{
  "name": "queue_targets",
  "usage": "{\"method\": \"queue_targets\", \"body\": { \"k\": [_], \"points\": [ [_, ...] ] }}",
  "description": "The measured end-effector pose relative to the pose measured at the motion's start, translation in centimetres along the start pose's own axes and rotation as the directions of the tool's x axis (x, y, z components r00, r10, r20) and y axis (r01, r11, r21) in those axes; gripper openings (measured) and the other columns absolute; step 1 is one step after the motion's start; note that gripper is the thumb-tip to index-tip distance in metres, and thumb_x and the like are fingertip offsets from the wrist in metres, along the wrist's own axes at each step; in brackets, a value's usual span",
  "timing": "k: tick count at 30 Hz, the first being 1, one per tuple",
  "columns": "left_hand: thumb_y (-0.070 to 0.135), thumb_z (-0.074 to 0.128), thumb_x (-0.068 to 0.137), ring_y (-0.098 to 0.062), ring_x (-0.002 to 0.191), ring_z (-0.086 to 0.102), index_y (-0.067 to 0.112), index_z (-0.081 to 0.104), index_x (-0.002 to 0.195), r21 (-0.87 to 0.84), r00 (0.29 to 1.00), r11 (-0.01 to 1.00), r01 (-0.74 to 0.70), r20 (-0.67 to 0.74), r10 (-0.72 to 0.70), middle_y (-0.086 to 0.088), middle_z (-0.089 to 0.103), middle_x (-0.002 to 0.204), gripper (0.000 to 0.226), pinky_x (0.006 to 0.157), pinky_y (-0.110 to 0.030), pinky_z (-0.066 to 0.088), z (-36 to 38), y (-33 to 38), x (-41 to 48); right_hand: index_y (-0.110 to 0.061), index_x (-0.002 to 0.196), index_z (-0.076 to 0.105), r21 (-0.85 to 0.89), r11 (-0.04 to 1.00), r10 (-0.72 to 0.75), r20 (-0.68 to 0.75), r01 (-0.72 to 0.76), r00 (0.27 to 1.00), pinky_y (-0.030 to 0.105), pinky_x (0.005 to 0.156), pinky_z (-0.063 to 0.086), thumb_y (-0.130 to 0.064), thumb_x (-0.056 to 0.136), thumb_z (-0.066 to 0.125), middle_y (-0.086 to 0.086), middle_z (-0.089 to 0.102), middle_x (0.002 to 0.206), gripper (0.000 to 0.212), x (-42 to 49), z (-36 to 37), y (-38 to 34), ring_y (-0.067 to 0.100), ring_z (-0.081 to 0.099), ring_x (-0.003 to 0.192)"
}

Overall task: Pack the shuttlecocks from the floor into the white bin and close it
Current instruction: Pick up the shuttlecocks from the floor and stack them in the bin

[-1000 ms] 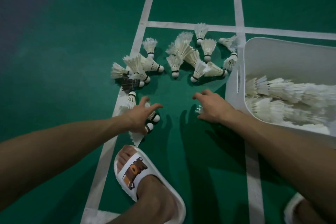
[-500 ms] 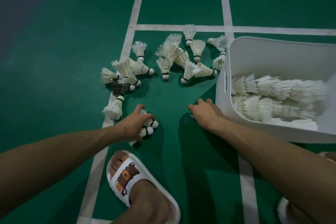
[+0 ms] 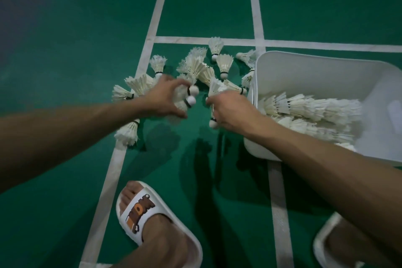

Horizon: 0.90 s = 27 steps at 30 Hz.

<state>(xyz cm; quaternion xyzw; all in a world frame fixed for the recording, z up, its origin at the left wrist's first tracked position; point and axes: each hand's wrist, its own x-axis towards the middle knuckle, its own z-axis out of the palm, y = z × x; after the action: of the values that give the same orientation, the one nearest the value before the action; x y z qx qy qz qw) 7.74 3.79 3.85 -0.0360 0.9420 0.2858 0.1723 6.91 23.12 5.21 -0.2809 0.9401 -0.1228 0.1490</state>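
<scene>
The bin (image 3: 315,72) stands on the right of the green floor (image 3: 65,39), its top open and its left wall just beside the right hand (image 3: 230,111). Inside it lie long stacks (image 3: 304,105) of shuttlecocks nested one into another, on their sides and running left to right, feather skirts toward the left wall. At least two such rows show, one farther and one nearer; the right part of the bin's inside is bare white.

The left hand (image 3: 165,98) grips a bunch (image 3: 190,100) of shuttlecocks, fingers curled round the feathers and two white corks poking out to the right. The right hand pinches a shuttlecock (image 3: 214,88) held upright, feathers above the fingers and a cork showing under the fist. How many it holds cannot be told. The two hands are near each other, not touching.

Beyond the hands the pile (image 3: 225,63) of loose shuttlecocks spreads over the floor from the left court line (image 3: 152,28) to the bin's left wall, a few lying right against that wall. One stray (image 3: 128,134) lies on the line under the left forearm.

Near the bottom, a foot in a white slipper (image 3: 139,213) rests on the floor, and a second slipper (image 3: 322,243) shows at the right.
</scene>
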Motion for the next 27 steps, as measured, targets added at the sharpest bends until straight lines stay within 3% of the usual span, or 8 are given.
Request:
{"method": "queue_targets", "body": {
  "k": [4, 7, 11, 14, 17, 21, 23, 27],
  "points": [
    [0.014, 0.085, 0.063, -0.026, 0.118, 0.038, 0.030, 0.043, 0.137, -0.126, 0.991, 0.990, -0.058, -0.128, 0.042, -0.012, 0.026, 0.144, 0.086, 0.099, -0.043, 0.044, -4.1, 5.0, 1.6, -0.020, 0.132, 0.053, 0.176, 0.981, 0.105, -0.141, -0.080, 0.984, 0.030, 0.084, 0.050, -0.018, 0.079, 0.075, 0.010, 0.065, 0.113, 0.058, -1.7, -5.7, 1.3, 0.022, 0.059, 0.093],
    [0.015, 0.086, 0.064, -0.025, 0.116, 0.038, 0.028, 0.045, 0.137, -0.139, 0.978, 0.978, -0.153, -0.164, 0.129, -0.012, 0.029, 0.143, 0.084, 0.095, -0.033, 0.042, -5.0, 9.6, 2.4, -0.022, 0.134, 0.050, 0.223, 0.965, 0.192, -0.262, -0.135, 0.946, 0.029, 0.077, 0.047, 0.001, 0.080, 0.068, 0.010, 0.061, 0.122, 0.061, -3.1, -8.8, 4.8, 0.022, 0.058, 0.096],
    [0.019, 0.087, 0.063, -0.022, 0.115, 0.037, 0.031, 0.046, 0.134, -0.111, 0.951, 0.952, -0.285, -0.157, 0.267, -0.010, 0.031, 0.139, 0.083, 0.101, -0.037, 0.042, -3.8, 16.5, 3.3, -0.022, 0.127, 0.057, 0.212, 0.940, 0.325, -0.317, -0.267, 0.891, 0.022, 0.058, 0.041, -0.005, 0.083, 0.066, 0.011, 0.060, 0.118, 0.047, -5.5, -10.8, 11.1, 0.020, 0.052, 0.080],
    [0.021, 0.086, 0.064, -0.020, 0.113, 0.036, 0.029, 0.046, 0.134, -0.082, 0.928, 0.926, -0.369, -0.096, 0.361, -0.009, 0.032, 0.138, 0.081, 0.103, -0.035, 0.039, -1.7, 21.2, 4.0, -0.022, 0.119, 0.062, 0.142, 0.915, 0.402, -0.309, -0.377, 0.862, 0.027, 0.075, 0.043, -0.020, 0.076, 0.080, 0.012, 0.050, 0.121, 0.047, -7.9, -11.0, 15.8, 0.027, 0.054, 0.097],
    [0.021, 0.086, 0.064, -0.023, 0.116, 0.036, 0.031, 0.046, 0.134, -0.025, 0.920, 0.921, -0.388, 0.048, 0.389, -0.009, 0.031, 0.139, 0.081, 0.103, -0.040, 0.038, 1.7, 24.1, 4.9, -0.022, 0.115, 0.063, 0.068, 0.880, 0.470, -0.261, -0.469, 0.843, 0.035, 0.093, 0.044, -0.029, 0.070, 0.085, 0.011, 0.042, 0.130, 0.051, -9.9, -10.3, 19.7, 0.029, 0.051, 0.110],
    [0.023, 0.087, 0.064, -0.028, 0.125, 0.035, 0.034, 0.045, 0.134, 0.127, 0.899, 0.908, -0.398, 0.250, 0.359, -0.007, 0.028, 0.142, 0.082, 0.106, -0.047, 0.035, 6.6, 24.6, 6.2, -0.019, 0.109, 0.064, 0.036, 0.865, 0.501, -0.011, -0.500, 0.866, 0.030, 0.073, 0.045, -0.038, 0.068, 0.084, 0.005, 0.064, 0.107, 0.050, -11.3, -8.5, 22.5, 0.021, 0.058, 0.085],
    [0.025, 0.086, 0.065, -0.030, 0.128, 0.034, 0.036, 0.044, 0.134, 0.165, 0.886, 0.901, -0.402, 0.317, 0.338, -0.007, 0.025, 0.144, 0.082, 0.107, -0.047, 0.034, 8.3, 23.9, 6.9, -0.018, 0.108, 0.065, 0.001, 0.872, 0.486, 0.108, -0.489, 0.867, 0.029, 0.071, 0.043, -0.040, 0.067, 0.084, 0.005, 0.065, 0.103, 0.050, -11.3, -7.2, 22.8, 0.020, 0.056, 0.084],
    [0.029, 0.087, 0.065, -0.029, 0.128, 0.035, 0.038, 0.042, 0.135, 0.224, 0.882, 0.890, -0.398, 0.361, 0.303, -0.007, 0.023, 0.144, 0.084, 0.104, -0.039, 0.037, 10.0, 22.4, 8.2, -0.016, 0.107, 0.066, -0.038, 0.901, 0.432, 0.195, -0.433, 0.881, 0.030, 0.072, 0.049, -0.041, 0.064, 0.085, 0.006, 0.065, 0.099, 0.053, -10.5, -4.6, 22.9, 0.021, 0.055, 0.080]
  ]
}}
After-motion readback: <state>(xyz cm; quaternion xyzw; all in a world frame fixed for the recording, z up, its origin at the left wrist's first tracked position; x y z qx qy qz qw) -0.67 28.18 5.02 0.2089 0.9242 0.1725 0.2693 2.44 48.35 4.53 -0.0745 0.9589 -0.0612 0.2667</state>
